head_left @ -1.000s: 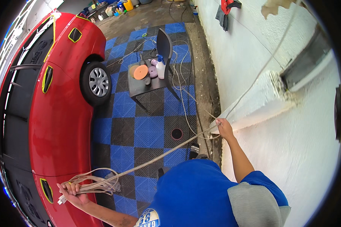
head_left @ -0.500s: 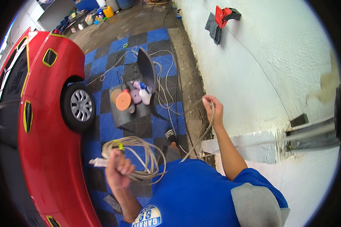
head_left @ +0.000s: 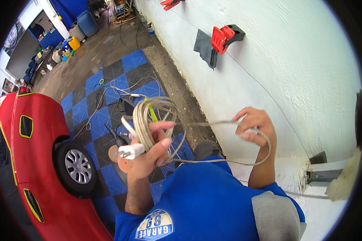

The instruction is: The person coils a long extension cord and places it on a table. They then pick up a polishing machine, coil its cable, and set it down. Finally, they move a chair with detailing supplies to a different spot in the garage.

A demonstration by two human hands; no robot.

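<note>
My left hand (head_left: 149,158) is closed around a coiled beige extension cord (head_left: 142,120) in front of my chest. A white plug (head_left: 130,151) with metal prongs sticks out of the coil beside my thumb. Among the loops shows a yellow-green strap (head_left: 152,113). To the right, near the white wall, my right hand (head_left: 255,125) pinches a strand of the same cord. One stretch of it runs across to the coil, and a slack loop hangs below the right hand, passing in front of my blue shirt.
A red car (head_left: 40,140) with yellow-green masking tape stands at left. Loose cord (head_left: 108,90) and a stool with an orange polishing pad (head_left: 124,164) are on the blue and black floor tiles (head_left: 82,94). A red clamp (head_left: 223,39) and dark cloth (head_left: 205,49) hang on the wall (head_left: 277,52).
My left hand has lifted the coil up and toward the middle. My right hand has moved right with the strand. The view has shifted, showing more of the far floor.
</note>
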